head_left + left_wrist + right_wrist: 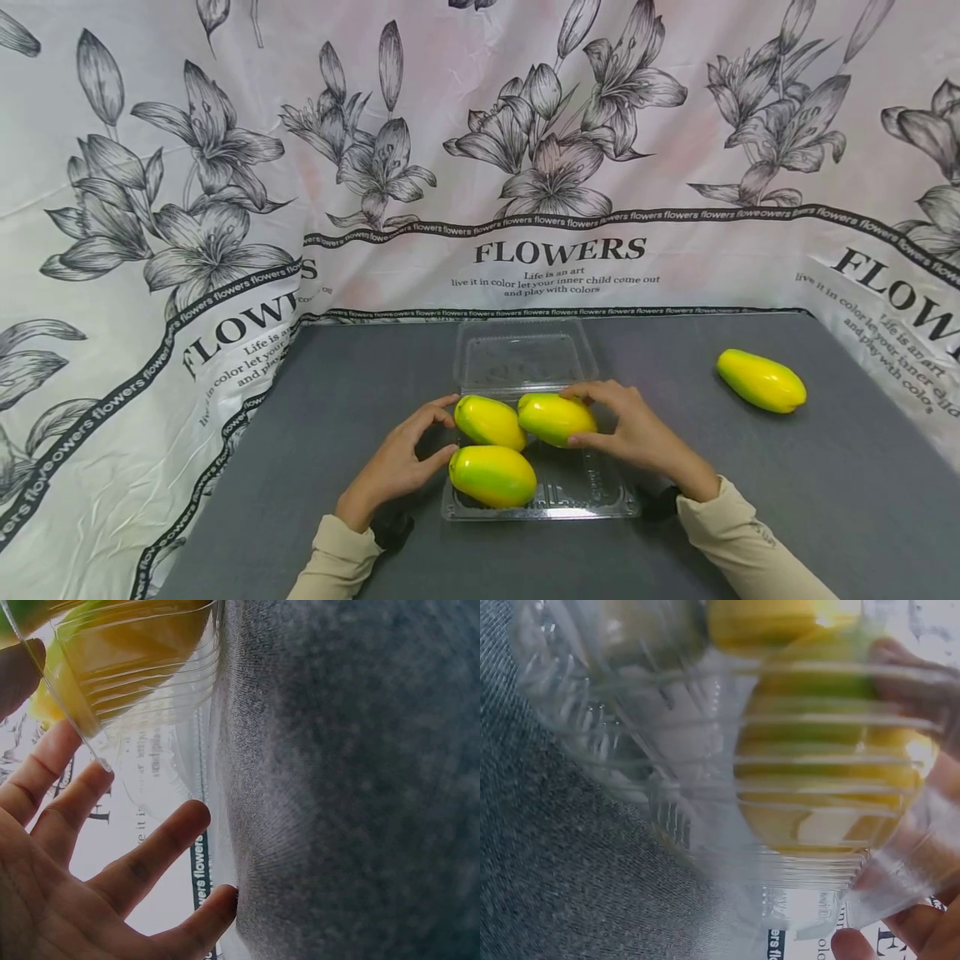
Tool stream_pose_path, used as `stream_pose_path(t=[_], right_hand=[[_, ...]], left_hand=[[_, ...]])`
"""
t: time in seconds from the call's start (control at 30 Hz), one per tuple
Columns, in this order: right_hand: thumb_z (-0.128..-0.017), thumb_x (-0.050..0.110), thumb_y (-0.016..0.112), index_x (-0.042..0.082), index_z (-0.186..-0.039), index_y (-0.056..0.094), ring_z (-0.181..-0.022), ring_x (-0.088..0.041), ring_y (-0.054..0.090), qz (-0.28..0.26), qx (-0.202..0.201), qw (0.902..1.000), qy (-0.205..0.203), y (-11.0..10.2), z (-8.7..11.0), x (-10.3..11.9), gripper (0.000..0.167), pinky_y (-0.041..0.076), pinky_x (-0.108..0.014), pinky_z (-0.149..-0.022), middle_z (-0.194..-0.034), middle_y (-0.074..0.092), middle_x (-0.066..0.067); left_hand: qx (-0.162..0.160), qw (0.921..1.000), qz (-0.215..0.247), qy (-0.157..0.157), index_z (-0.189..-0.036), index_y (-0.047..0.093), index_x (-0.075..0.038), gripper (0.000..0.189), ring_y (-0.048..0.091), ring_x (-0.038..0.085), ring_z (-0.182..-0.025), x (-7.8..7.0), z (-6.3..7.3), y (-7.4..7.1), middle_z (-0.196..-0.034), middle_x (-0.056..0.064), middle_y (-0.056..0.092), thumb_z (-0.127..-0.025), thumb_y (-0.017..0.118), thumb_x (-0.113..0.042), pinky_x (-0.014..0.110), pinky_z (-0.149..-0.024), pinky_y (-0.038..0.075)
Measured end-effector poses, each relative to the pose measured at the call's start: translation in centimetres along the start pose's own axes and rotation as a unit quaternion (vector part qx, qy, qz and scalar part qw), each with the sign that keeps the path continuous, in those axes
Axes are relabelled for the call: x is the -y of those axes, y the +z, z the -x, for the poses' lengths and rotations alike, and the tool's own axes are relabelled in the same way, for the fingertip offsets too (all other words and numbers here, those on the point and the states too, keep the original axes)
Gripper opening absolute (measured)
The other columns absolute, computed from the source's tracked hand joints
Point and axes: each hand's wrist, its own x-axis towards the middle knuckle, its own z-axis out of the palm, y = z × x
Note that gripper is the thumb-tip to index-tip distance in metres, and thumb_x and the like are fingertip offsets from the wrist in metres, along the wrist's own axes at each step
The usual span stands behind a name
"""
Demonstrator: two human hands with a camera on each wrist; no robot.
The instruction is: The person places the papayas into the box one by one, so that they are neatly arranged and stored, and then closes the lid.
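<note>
Inside the box [600,493], the right fruit [553,418] is pinched between thumb and fingers by the right hand [641,427]. The grip of the left hand [401,457] is spread wide at the box's left edge, beside the rear left fruit [487,422] and the front fruit [492,477]. The lid [525,354] is folded back; a fourth fruit [762,381] is seen apart on the bench [337,392] at right.

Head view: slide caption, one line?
Right hand grips a yellow-green fruit in an open clear container holding two more; a fourth lies apart.

Hands [405,454] [636,427] at clear box [577,493], three fruits [492,477] inside, fourth fruit [761,381] apart
</note>
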Motion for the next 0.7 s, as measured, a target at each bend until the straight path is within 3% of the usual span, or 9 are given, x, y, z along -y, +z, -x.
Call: stream_pose_path(t=[0.13, 0.43, 0.7], right_hand=[[-0.075, 0.023, 0.091, 0.019, -0.128, 0.066, -0.106, -0.015, 0.059, 0.006, -0.006, 1.0000, 0.002, 0.3, 0.1, 0.0, 0.058, 0.032, -0.050, -0.093, -0.129, 0.070, -0.002], [-0.073, 0.019, 0.092, 0.012, -0.122, 0.067, -0.098, -0.018, 0.064, 0.057, -0.027, 0.9973, -0.039, 0.9, 0.2, 0.3, 0.056, 0.028, -0.035, -0.083, -0.119, 0.071, -0.002], [-0.075, 0.021, 0.091, 0.011, -0.121, 0.065, -0.094, -0.014, 0.065, 0.068, -0.019, 0.9973, -0.019, 1.0, 0.3, 0.4, 0.054, 0.030, -0.036, -0.086, -0.116, 0.071, -0.002]], left_hand=[[0.000, 1.0000, 0.003, 0.000, -0.118, 0.058, -0.018, 0.029, 0.039, 0.028, -0.151, 0.0, 0.0, 0.0, -0.161, -0.007, 0.042, -0.098, 0.069, -0.036, 0.062, -0.119, 0.034], [0.004, 1.0000, 0.007, -0.005, -0.118, 0.058, -0.018, 0.031, 0.039, 0.028, -0.151, 0.1, 0.0, 0.0, -0.161, -0.009, 0.041, -0.098, 0.068, -0.038, 0.062, -0.118, 0.035], [0.002, 1.0000, 0.002, -0.005, -0.118, 0.058, -0.017, 0.030, 0.039, 0.028, -0.151, 0.1, -0.1, 0.1, -0.160, -0.008, 0.042, -0.098, 0.069, -0.037, 0.062, -0.119, 0.034]])
